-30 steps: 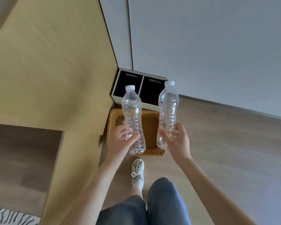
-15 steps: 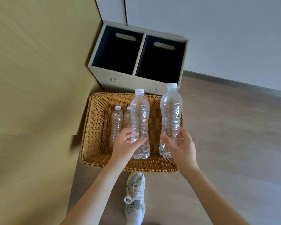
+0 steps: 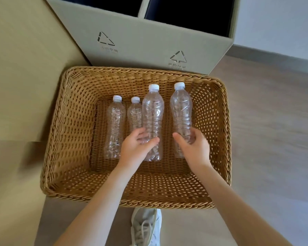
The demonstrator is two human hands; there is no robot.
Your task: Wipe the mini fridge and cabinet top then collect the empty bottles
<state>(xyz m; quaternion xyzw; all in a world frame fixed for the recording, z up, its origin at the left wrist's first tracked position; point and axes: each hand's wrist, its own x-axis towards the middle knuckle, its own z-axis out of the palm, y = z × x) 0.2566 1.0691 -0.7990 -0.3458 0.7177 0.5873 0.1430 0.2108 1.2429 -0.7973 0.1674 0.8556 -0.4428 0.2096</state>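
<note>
A woven wicker basket (image 3: 73,132) sits on the floor below me. Inside it lie two small clear empty bottles (image 3: 115,125) (image 3: 134,114) with white caps, side by side at the left. My left hand (image 3: 134,150) grips a larger clear bottle (image 3: 153,110) low on its body, down inside the basket. My right hand (image 3: 194,148) grips a second large clear bottle (image 3: 180,107) near its base, just right of the first. Both large bottles point their caps away from me.
A beige two-compartment recycling bin (image 3: 149,32) with dark openings stands right behind the basket. A tan cabinet side (image 3: 21,68) rises at the left. My shoe (image 3: 146,228) is at the basket's near edge. Wood floor (image 3: 274,139) spreads to the right.
I have bent down closer, and both hands have lowered the two large bottles from above the basket down into it, beside the two small bottles.
</note>
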